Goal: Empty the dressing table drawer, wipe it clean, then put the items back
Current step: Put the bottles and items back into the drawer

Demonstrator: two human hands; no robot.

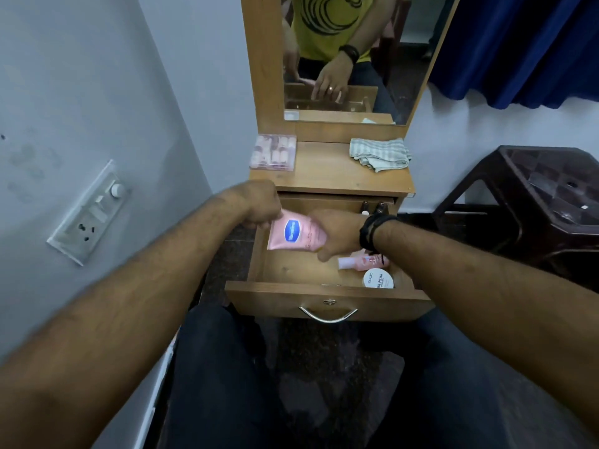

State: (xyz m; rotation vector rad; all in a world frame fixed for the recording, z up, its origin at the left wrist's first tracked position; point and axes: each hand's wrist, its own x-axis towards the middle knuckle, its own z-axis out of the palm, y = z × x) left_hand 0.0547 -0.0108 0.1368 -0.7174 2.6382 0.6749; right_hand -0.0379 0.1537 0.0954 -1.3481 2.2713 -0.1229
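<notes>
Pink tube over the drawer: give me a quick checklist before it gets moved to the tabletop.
1. Grip on the pink tube: right hand wraps one end, left hand is at the other. Ok.
2. Drawer pulled open enough for access: ok.
3. Free spot on the tabletop between the clear box and the striped cloth: ok.
4. Drawer emptied: not ok; a small pink tube, a white jar and small bottles at the back remain.
5. Tube cap closed: cannot tell, hidden by the hands.
</notes>
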